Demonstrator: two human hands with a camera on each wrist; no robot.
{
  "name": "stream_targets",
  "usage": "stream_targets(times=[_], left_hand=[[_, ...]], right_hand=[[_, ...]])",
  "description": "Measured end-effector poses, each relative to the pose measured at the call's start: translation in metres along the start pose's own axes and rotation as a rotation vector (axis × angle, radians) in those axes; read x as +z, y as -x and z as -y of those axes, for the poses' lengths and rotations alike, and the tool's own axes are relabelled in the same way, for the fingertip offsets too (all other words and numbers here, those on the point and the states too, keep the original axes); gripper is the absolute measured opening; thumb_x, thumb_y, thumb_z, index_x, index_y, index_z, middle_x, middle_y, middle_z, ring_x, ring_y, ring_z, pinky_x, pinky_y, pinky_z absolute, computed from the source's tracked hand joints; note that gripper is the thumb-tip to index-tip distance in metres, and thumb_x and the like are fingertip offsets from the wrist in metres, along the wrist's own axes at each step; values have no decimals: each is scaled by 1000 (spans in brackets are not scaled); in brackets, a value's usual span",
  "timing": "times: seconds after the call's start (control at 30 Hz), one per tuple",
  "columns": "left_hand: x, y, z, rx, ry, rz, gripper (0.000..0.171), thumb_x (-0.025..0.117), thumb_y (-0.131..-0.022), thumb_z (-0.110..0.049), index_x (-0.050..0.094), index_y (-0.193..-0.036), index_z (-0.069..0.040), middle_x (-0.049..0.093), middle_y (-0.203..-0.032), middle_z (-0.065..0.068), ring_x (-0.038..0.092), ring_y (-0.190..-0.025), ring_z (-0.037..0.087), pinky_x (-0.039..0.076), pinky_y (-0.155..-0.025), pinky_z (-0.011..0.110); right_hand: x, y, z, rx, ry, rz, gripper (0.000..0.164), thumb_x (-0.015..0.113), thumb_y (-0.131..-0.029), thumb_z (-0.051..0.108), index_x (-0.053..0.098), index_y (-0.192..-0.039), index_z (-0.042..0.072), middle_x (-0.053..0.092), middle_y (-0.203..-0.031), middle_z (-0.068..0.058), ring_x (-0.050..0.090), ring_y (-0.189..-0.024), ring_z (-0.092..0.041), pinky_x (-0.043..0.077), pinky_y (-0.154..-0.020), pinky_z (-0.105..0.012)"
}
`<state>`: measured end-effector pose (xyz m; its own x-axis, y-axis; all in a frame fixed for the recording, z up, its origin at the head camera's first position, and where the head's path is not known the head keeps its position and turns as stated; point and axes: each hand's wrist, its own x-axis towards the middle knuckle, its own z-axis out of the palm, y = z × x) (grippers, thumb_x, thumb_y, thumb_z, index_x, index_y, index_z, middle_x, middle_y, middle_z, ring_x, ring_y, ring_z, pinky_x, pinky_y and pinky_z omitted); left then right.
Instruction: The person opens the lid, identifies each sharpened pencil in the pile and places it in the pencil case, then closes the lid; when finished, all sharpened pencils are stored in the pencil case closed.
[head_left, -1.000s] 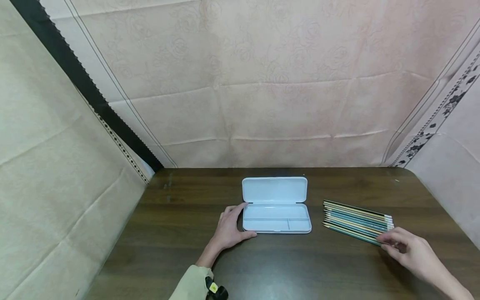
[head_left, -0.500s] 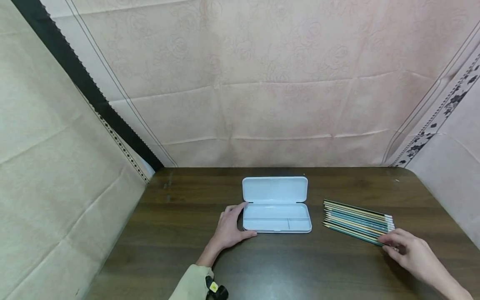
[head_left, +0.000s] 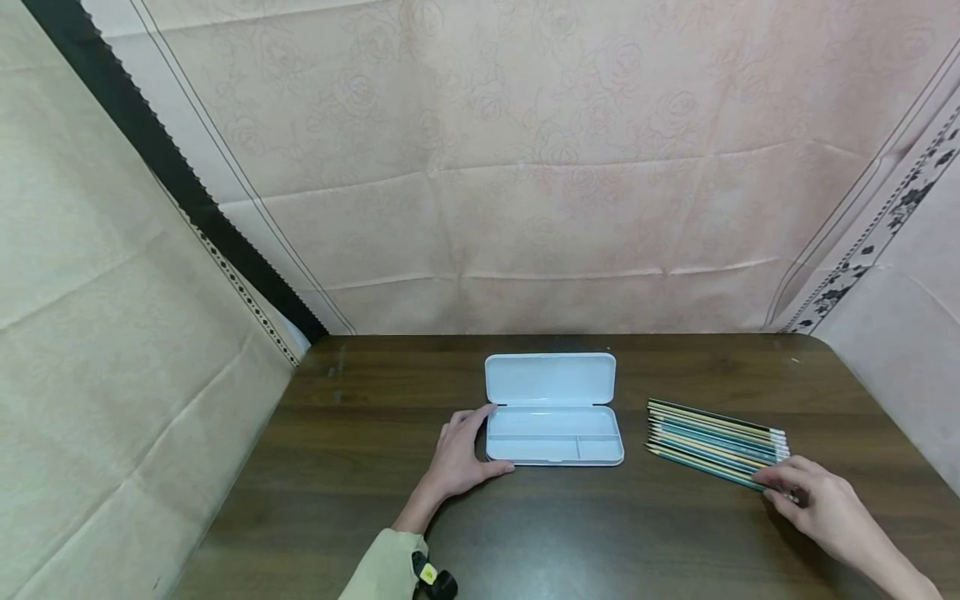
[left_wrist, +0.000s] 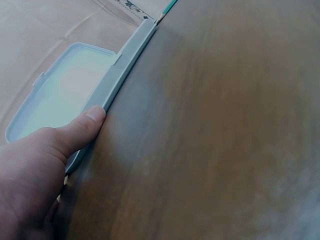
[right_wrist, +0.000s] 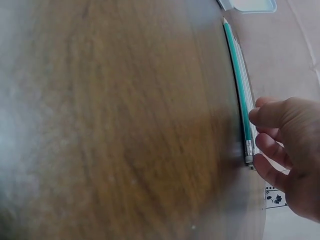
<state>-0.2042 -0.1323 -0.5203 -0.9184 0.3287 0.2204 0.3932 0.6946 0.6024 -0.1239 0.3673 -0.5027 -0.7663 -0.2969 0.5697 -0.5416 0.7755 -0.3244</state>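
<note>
Left hand (head_left: 456, 465): one of two, grasping the left end of the pencil case, thumb on the front wall and forefinger by the hinge.
Right hand (head_left: 828, 504): the other, at the eraser end of the nearest green pencil (right_wrist: 237, 80), fingers bent; whether they pinch it or merely touch it, I cannot tell.
Pencil case (head_left: 525, 450): one, pale blue, lying open near the middle of the desk (head_left: 585, 533), between the hands.
Lid (head_left: 550, 379): one, folded back towards the far edge.
Compartments: three (one long at the back, a shorter one and a small one side by side at the front).
Pencils (head_left: 712, 442): around ten (packed too tightly for a sure count), in green, yellowish, blue and dark tones, side by side right of the case, points towards it, white ends towards the right hand.
Sleeve (head_left: 382, 567): one in view, pale green, on the left arm, with one black wrist device (head_left: 442, 585) bearing a yellow patch.
Cloth (head_left: 525, 217): pale hangings on three sides, one black band running down the left.
</note>
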Motion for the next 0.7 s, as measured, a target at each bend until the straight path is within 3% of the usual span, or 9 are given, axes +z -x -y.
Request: stream_targets(times=[0.27,0.47,0.7], left_hand=[[-1,0,-1,-10,0,6,91,86,-75,-50,45,-150,-16,53,-141,8,42,-127,31,36,-97,54],[-2,0,-3,-20,11,10,91,86,-75,-50,45,-149,-16,53,-140,8,42,-127,31,36,-97,54],[-3,1,-3,-16,9,9,91,85,-76,-50,45,-149,-15,53,-141,7,42,-127,30,36,-97,54]], right_hand=[[2,2,-3,-34,23,7,51,82,-52,-18,73,-88,17,60,-87,12,53,-70,2,39,-60,-12],[3,0,-6,-91,54,26,45,84,-57,-12,74,-90,17,60,-88,11,53,-71,-2,39,-61,-15],[2,-1,-5,-74,87,66,55,85,-48,-17,74,-91,15,60,-87,9,52,-70,-1,38,-58,-16]])
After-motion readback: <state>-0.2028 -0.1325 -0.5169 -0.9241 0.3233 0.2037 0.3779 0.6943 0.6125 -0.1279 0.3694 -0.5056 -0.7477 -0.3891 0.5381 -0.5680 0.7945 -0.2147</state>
